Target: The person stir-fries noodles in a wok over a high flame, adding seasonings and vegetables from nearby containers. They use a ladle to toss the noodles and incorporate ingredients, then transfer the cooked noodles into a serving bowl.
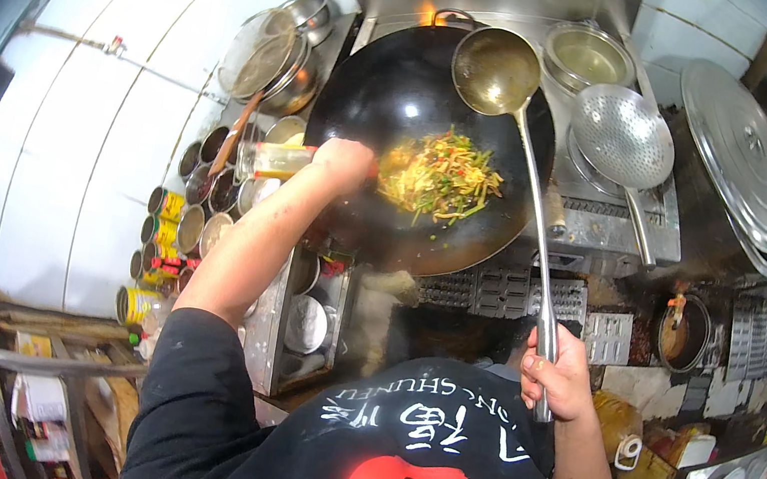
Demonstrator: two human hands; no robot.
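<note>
A large black wok (pixel 369 85) sits on the stove with a heap of stir-fried yellow strips and green bits (pixel 440 176) in its middle. My left hand (pixel 345 164) is closed around a clear bottle (pixel 277 161) that lies sideways at the wok's left side. Yellowish liquid shows inside it, and something red shows at the hand's right edge, toward the food. Low on the right, my right hand (pixel 559 373) grips the handle of a long metal ladle (pixel 496 71). The ladle's bowl hangs over the far part of the wok, apart from the food.
Right of the wok are a perforated strainer (pixel 622 135), a pot of liquid (pixel 589 59) and a big lidded pot (pixel 739 147). Stacked metal bowls and a sieve (pixel 266 63) stand at the left, above seasoning containers (pixel 190 230) and several cans (pixel 159 233).
</note>
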